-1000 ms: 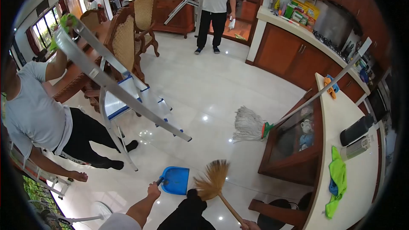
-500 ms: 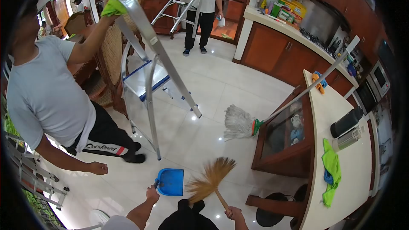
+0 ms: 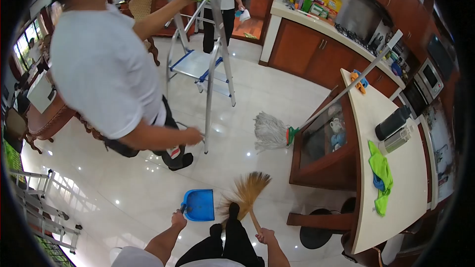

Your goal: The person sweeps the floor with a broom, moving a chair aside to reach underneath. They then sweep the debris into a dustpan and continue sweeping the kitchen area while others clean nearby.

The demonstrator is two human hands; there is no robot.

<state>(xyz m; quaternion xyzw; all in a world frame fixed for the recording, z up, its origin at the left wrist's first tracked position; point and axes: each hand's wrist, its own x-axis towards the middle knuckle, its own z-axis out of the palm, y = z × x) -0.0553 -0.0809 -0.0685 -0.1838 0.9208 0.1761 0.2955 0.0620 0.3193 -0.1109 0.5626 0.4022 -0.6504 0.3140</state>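
Observation:
My left hand (image 3: 179,219) is closed on the dark handle of a blue dustpan (image 3: 200,204), low over the white tiled floor. A little dark debris shows in the pan. In my right hand (image 3: 265,236) is the handle of a straw broom (image 3: 251,193), its tan bristles fanned out ahead of my feet. One of my feet overlaps the lower edge of the bristles. The dustpan lies to the left of the broom, with a gap between them.
A person in a white shirt (image 3: 94,69) grips an aluminium stepladder (image 3: 208,84) and a green cloth ahead-left. Another person stands behind it. A string mop (image 3: 272,131) leans against the counter (image 3: 396,183) at right. More ladders (image 3: 42,207) lie at left.
The nearby person and the stepladder have moved to the right. My foot has stepped forward beside the broom. Both my hands keep their holds.

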